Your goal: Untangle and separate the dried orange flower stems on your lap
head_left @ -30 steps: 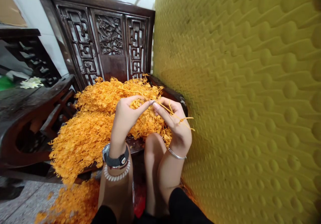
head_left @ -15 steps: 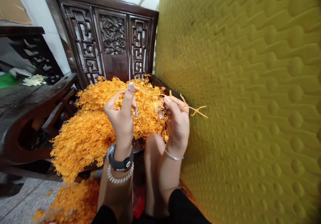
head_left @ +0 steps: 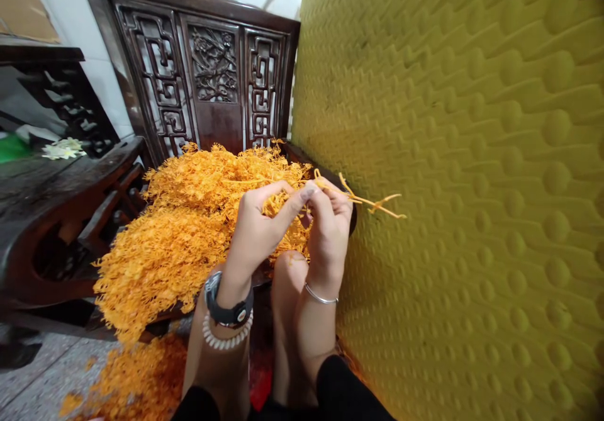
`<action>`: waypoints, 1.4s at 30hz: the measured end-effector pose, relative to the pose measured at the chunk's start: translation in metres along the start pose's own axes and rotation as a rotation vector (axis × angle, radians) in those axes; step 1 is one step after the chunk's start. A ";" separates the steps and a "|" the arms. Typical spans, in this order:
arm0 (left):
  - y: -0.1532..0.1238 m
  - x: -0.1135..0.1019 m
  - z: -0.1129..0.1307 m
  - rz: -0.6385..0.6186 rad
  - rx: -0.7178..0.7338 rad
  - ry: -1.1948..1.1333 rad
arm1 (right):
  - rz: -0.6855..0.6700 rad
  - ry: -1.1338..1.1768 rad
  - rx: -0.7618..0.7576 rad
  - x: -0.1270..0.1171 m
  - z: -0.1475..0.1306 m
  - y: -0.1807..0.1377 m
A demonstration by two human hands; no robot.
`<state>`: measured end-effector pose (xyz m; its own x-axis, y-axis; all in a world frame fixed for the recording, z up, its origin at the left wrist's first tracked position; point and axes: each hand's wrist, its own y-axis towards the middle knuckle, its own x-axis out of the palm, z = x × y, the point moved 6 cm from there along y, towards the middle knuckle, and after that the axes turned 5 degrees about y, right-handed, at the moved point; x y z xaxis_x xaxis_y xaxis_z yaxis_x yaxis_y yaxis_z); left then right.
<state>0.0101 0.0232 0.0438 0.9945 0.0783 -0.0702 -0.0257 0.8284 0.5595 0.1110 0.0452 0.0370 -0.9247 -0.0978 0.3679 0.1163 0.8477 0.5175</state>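
An orange branching plastic-looking stem (head_left: 365, 203) runs through my right hand (head_left: 329, 229), which is closed on it, its forked end sticking out to the right. My left hand (head_left: 259, 229) has its thumb and fingers pinched together on the same stem, touching my right fingertips. The spot between the fingertips is hidden. Behind both hands lies a big heap of similar orange sprigs (head_left: 189, 182), piled on a dark wooden chair.
The chair's carved wooden back (head_left: 217, 122) rises behind the heap. A yellow bumpy foam mat (head_left: 448, 157) stands as a wall on my right. More orange pieces (head_left: 136, 377) lie on the floor at lower left. White flowers (head_left: 65, 149) rest on a dark wooden surface at left.
My left hand has moved right, from apart to touching my right hand, and its raised thumb has come down into a pinch. The stem's forked end has shifted slightly right.
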 end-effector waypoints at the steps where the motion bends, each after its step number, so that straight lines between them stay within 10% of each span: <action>1: 0.001 0.004 -0.001 -0.015 -0.009 -0.022 | 0.030 0.006 -0.013 0.000 0.000 -0.001; 10: -0.002 0.018 -0.016 0.021 -0.081 -0.257 | 0.187 0.179 -0.089 0.010 -0.008 -0.017; 18: 0.007 -0.009 -0.019 0.066 -0.086 -0.369 | 0.101 0.541 -0.095 -0.009 -0.023 0.001; 26: -0.005 0.013 -0.009 -0.157 -0.122 -0.253 | -0.112 0.437 0.035 0.005 -0.009 0.005; 35: 0.000 0.009 -0.010 -0.283 0.153 0.289 | -0.787 0.716 0.374 -0.002 -0.021 -0.010; 42: -0.004 0.007 -0.002 -0.450 0.192 0.449 | -0.893 0.814 0.560 0.002 -0.035 -0.036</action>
<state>0.0165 0.0222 0.0393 0.7635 0.0059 -0.6458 0.4420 0.7242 0.5293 0.1180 -0.0035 0.0456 -0.1034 -0.8441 0.5260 -0.7580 0.4093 0.5078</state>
